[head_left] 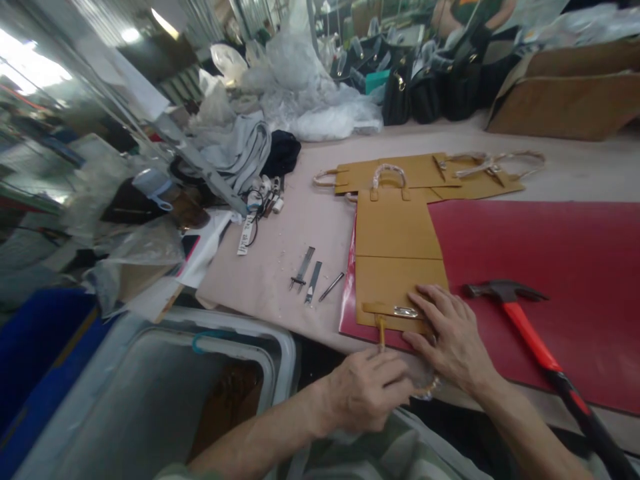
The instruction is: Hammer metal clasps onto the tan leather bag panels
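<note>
A tan bag panel (400, 230) lies on a red mat (560, 253), one wrapped handle at its top, another hanging over the front edge. Near its lower edge is a strap with a shiny metal piece (405, 312). My right hand (453, 333) rests on the panel's lower right corner, fingers spread. My left hand (367, 390) is closed around part of the lower handle (382, 333), just off the table's front edge. A hammer (533, 333) with a red and black grip lies on the mat to the right.
Two flat metal tools (313, 283) and a thin rod (331, 287) lie left of the mat. More tan panels (400, 170) are behind. A grey bin (150, 373) stands front left. Black bags (397, 93), plastic wrap and a cardboard box (565, 103) line the back.
</note>
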`<state>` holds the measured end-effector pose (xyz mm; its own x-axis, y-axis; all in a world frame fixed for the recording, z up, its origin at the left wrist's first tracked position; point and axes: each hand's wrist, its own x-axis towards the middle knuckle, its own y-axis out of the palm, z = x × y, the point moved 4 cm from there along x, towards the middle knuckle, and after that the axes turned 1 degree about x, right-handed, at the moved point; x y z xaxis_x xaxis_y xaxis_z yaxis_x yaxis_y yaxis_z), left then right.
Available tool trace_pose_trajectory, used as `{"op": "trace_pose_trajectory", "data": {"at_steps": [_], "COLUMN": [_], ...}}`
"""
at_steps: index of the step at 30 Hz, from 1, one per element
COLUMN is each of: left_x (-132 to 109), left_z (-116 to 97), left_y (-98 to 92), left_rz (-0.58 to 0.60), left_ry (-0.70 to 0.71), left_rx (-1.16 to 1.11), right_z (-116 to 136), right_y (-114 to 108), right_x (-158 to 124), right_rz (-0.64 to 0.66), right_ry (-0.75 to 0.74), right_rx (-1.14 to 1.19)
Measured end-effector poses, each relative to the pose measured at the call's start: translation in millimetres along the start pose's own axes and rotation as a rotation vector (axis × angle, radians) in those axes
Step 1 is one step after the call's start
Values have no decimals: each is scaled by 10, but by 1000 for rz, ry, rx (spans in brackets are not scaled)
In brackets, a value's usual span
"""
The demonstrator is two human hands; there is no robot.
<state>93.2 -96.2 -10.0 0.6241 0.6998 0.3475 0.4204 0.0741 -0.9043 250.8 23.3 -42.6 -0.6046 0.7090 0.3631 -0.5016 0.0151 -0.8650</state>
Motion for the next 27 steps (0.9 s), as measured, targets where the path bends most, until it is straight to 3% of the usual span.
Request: {"op": "trace_pose_trajectory", "data": {"at_steps": [3, 6, 9, 12, 16, 22, 24, 27], "left_x": [-101, -353, -593, -664, -584, -490, -545, -664], "left_z": [378, 1022, 1623, 2024, 2253, 2350, 2364, 2312], "left_y": [-229, -499, -686, -707, -633, -604, -628, -664], "left_rz": [-131, -227, -114, 110, 303, 404, 369, 121], "left_ry": [-249, -729, -1107, -1270, -1318, -1274, -1335, -1442], "left_rx": [10, 163, 279, 235, 207, 187, 61, -386], "right_z": [-35, -63, -68, -52, -19, 2, -4, -16], "right_y": [25, 56, 69, 63, 29, 9, 12, 21], "right_x": [4, 8, 12, 14, 10, 4, 4, 5], "right_rz": [-19, -50, -73, -50, -22, -9, -7, 11], "right_ry": [-11, -24, -22, 1, 33, 53, 61, 75], "right_rx": [6, 11, 21, 35, 52, 74, 86, 103]}}
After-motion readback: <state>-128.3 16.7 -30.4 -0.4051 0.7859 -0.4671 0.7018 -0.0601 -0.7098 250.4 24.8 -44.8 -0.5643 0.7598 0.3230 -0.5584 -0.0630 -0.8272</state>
